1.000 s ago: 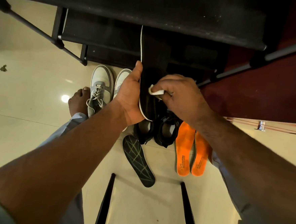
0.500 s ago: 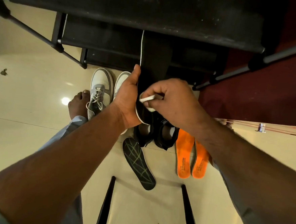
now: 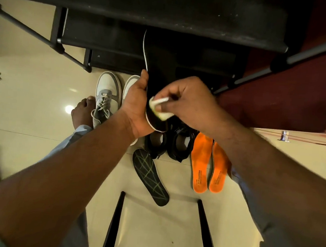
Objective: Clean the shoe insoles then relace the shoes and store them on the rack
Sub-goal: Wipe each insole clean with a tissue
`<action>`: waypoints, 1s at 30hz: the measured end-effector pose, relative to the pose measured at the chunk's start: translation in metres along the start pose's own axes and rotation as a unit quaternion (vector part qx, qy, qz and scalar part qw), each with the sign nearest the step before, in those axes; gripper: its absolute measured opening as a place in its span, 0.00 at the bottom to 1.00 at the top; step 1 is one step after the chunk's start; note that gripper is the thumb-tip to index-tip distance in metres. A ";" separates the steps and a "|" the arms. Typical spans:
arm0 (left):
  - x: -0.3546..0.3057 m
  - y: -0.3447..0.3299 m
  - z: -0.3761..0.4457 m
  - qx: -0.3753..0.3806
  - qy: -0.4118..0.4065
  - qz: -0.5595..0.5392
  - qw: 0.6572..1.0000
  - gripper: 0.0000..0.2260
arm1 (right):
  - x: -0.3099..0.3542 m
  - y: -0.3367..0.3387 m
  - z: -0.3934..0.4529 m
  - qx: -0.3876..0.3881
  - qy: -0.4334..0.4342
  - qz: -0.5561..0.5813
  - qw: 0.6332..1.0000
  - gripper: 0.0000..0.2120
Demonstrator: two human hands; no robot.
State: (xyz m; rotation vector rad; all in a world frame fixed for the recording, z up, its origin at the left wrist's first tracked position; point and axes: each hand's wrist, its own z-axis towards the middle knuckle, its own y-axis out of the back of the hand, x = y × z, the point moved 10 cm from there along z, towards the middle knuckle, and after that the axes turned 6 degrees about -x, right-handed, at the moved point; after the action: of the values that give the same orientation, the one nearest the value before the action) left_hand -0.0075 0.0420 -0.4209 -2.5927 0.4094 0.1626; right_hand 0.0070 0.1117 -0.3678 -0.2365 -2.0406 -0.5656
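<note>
— What has moved since a second ago?
— Only the right hand (image 3: 188, 104): its pale wipe (image 3: 159, 107) has slid down the black insole (image 3: 157, 80) toward the heel end. The left hand (image 3: 138, 106) grips the insole's left edge as before.
— Going from the left, what's around?
— A bare foot (image 3: 83, 112) at centre left on the pale floor (image 3: 25, 94), just beside a pair of white and grey sneakers (image 3: 107, 98). Then the left hand, thumb up along the white-edged rim. The insole's long axis runs up the frame, toe end toward the black shoe rack (image 3: 147, 8) across the top.
— And the right hand?
— Fingers curled, pinching the folded wipe against the insole's lower part. The hands partly hide two black shoes (image 3: 170, 143). Below lies a second black insole (image 3: 150, 178), toe toward lower right; right of it, two orange insoles (image 3: 207, 165) side by side.
</note>
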 end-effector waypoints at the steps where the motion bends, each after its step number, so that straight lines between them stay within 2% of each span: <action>1: 0.001 0.000 -0.001 -0.005 -0.003 0.008 1.000 0.31 | 0.001 0.010 0.002 -0.062 0.012 -0.006 0.998 0.07; 2: 0.003 0.001 0.000 -0.009 -0.005 0.016 1.000 0.30 | 0.002 0.015 0.003 -0.093 0.019 -0.007 0.995 0.06; 3: 0.005 0.002 0.000 -0.012 -0.002 0.013 1.000 0.30 | 0.002 0.015 0.003 -0.088 0.016 -0.005 0.996 0.06; 6: 0.001 0.003 0.000 -0.009 0.004 -0.015 1.000 0.33 | -0.001 -0.007 -0.003 0.052 -0.026 0.001 0.998 0.08; 7: -0.001 0.003 0.000 -0.009 0.002 -0.020 1.000 0.33 | -0.001 -0.012 -0.005 0.077 -0.035 0.005 0.996 0.08; 8: -0.003 0.004 -0.001 -0.012 0.001 -0.025 1.000 0.33 | -0.001 -0.013 -0.005 0.067 -0.038 0.013 0.997 0.07; 12: 0.011 0.001 -0.001 -0.023 0.016 0.009 1.000 0.35 | -0.008 0.010 -0.003 -0.109 -0.049 0.082 0.989 0.06; 13: 0.014 0.000 -0.001 -0.024 0.019 0.012 0.999 0.36 | -0.009 0.011 -0.003 -0.118 -0.055 0.086 0.988 0.06; 14: 0.013 0.001 -0.001 -0.026 0.019 0.007 0.999 0.35 | -0.009 0.010 -0.003 -0.100 -0.063 0.080 0.990 0.06; 17: 0.002 0.003 -0.001 -0.023 0.005 -0.025 0.999 0.32 | -0.006 -0.010 -0.010 0.053 -0.101 0.055 0.992 0.07; 18: 0.000 0.003 -0.001 -0.021 0.002 -0.035 0.999 0.32 | -0.006 -0.013 -0.011 0.071 -0.106 0.051 0.991 0.07; 19: 0.000 0.002 -0.001 -0.020 0.001 -0.040 0.999 0.33 | -0.006 -0.011 -0.010 0.052 -0.103 0.050 0.992 0.07; 22: 0.013 -0.002 -0.002 -0.020 0.012 -0.011 1.000 0.35 | -0.010 0.010 -0.004 -0.090 -0.082 0.073 0.990 0.06; 23: 0.016 -0.003 -0.003 -0.022 0.017 -0.001 1.000 0.35 | -0.010 0.012 -0.003 -0.102 -0.077 0.080 0.989 0.06; 24: 0.017 -0.003 -0.002 -0.022 0.020 -0.002 1.000 0.35 | -0.009 0.011 -0.003 -0.086 -0.072 0.072 0.991 0.06; 27: 0.004 0.002 -0.002 -0.023 0.005 -0.035 0.999 0.33 | -0.004 -0.010 -0.006 0.070 -0.080 0.015 0.994 0.07; 28: 0.000 0.003 -0.001 -0.021 0.000 -0.040 0.999 0.32 | -0.005 -0.013 -0.007 0.095 -0.081 0.002 0.992 0.07; 30: 0.001 0.002 0.000 -0.015 -0.001 -0.035 0.999 0.32 | -0.007 -0.005 -0.002 0.046 -0.059 -0.029 0.997 0.07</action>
State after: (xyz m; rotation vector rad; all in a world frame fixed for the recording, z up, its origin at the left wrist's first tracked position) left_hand -0.0069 0.0399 -0.4218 -2.6314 0.3185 0.1486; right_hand 0.0100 0.1068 -0.3745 -0.1606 -2.1873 -0.5018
